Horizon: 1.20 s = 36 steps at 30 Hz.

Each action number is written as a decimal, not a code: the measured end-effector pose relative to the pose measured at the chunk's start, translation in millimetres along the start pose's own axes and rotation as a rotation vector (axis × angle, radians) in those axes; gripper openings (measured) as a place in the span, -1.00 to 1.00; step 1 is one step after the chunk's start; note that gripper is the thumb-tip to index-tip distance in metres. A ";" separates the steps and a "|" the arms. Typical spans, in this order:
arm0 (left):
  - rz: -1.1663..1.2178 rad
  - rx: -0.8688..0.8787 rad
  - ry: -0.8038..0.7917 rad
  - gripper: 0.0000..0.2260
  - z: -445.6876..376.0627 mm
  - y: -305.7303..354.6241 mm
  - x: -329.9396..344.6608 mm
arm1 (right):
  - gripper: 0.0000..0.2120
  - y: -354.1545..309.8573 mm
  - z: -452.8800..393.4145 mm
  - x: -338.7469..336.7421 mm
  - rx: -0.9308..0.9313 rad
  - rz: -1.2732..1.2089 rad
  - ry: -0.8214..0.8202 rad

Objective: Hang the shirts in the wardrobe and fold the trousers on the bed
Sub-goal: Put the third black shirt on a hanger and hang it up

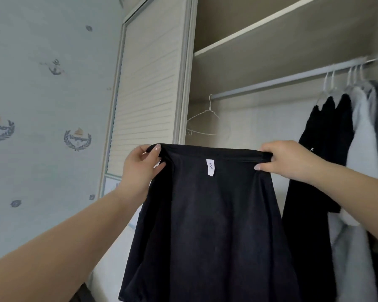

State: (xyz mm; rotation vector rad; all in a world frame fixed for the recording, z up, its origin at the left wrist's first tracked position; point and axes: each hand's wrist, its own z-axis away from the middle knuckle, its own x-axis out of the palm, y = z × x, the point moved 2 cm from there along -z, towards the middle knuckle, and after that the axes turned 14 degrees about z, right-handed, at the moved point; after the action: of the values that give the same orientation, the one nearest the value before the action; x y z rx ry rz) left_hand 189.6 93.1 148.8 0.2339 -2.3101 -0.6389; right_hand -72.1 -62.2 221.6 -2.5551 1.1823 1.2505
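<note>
You face an open wardrobe (282, 88) with pale shelves, its slatted sliding door (148, 88) pushed to the left, beside a wall papered in light blue with anchor and ship motifs (52, 68). A metal rail (271, 82) runs across the wardrobe under the shelf. At its right end hang several garments on hangers — a black top (327, 136) in front, a white one (362, 149) and a grey one behind it. Near the rail's left end hangs one bare wire hanger (207, 118).

In front of you, in mid-air below the rail, you hold up a black garment (207, 225) by its top edge, stretched flat between your hands; the rest drapes straight down. A small white label (210, 167) sits just under the top edge, near the middle.

Your left hand (140, 168) grips the left corner, thumb over the edge and fingers curled behind. Your right hand (286, 159) pinches the right corner — fingers folded over the top, thumb underneath.
</note>
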 end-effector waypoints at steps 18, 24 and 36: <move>0.202 -0.073 -0.210 -0.88 -145.5 -78.6 46.3 | -0.68 36.9 -117.8 49.9 0.252 0.235 0.010; 0.168 -0.057 -0.254 -0.82 -179.3 -118.1 63.9 | -0.72 68.5 -170.6 88.9 0.301 0.163 0.012; -0.217 0.139 -0.321 -0.88 -264.2 -178.9 89.1 | -0.73 65.6 -347.4 164.2 0.191 -0.246 0.187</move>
State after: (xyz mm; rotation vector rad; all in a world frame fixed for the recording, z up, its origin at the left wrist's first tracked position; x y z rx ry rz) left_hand 303.7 -191.2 274.9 0.4834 -2.6659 -0.6619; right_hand 171.9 -334.5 356.8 -2.6174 0.9255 0.8217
